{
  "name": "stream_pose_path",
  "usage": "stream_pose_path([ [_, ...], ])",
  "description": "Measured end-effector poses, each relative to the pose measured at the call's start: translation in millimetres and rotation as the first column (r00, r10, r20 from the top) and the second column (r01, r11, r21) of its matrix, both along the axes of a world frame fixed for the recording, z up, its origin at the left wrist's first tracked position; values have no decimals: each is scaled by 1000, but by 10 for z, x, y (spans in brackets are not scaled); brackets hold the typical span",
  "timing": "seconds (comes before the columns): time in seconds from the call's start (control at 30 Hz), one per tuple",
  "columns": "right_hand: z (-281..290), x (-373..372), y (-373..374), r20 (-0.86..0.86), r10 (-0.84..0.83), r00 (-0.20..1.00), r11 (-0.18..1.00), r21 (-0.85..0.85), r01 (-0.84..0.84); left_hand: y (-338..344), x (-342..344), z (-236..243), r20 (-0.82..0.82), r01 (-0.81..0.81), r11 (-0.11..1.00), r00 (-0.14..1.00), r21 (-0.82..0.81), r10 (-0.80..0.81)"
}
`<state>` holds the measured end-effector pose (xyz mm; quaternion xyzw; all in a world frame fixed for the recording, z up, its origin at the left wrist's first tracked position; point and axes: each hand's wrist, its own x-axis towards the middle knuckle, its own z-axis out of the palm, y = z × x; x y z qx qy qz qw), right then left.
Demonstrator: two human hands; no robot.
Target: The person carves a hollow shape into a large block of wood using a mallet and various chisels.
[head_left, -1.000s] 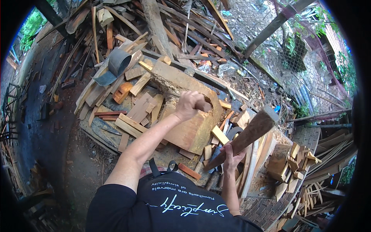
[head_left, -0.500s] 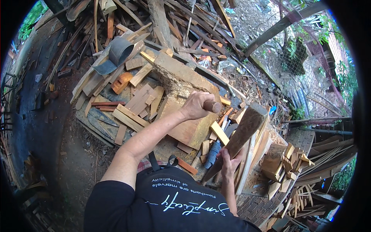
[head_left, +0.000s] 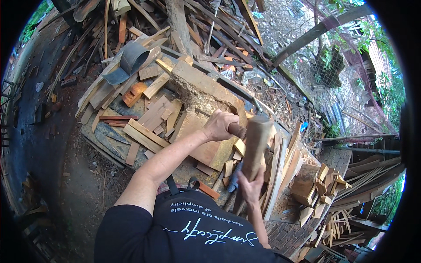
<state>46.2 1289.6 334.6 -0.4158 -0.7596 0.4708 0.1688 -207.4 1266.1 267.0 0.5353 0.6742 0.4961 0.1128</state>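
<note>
Left hand (head_left: pixel 218 126) — chisel (head_left: pixel 237 130), right hand (head_left: pixel 252 186) — mallet (head_left: pixel 257 142)

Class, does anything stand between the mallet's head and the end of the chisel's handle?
Nothing visible does: the blurred mallet in the right hand is close beside the chisel handle held in the left hand. Whether they touch is unclear.

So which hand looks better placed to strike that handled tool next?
Probably the right hand: it grips the wooden mallet, whose head appears close beside the tool's handle in this view. The left hand is occupied, wrapped around that handle.
</note>
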Motion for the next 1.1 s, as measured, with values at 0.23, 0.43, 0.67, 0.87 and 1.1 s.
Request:
stream_pose_path([
  [0.23, -177, 193, -77, -259, -47, 965, 995, -102, 21, 18, 27, 30, 26, -10, 1000, 1000, -20, 10],
  [0.43, 44, 162, -26, -176, -231, 957, 949, -260, 181, 2, 40, -65, -4, 6, 999, 1000, -51, -6],
  [0.67, -480, 248, -66, 82, 46, 996, 988, 144, -58, -3, 100, -148, 17, 18, 998, 1000, -65, -17],
  [0.87, -108, 320, -105, -192, -130, 973, 982, -162, 99, -343, 7, -606, -334, -32, 995, 943, -98, -2],
  [1.1, 12, 221, -1, -404, -156, 901, 967, -246, 57, -42, 90, 163, -160, -72, 996, 984, 53, 80],
])
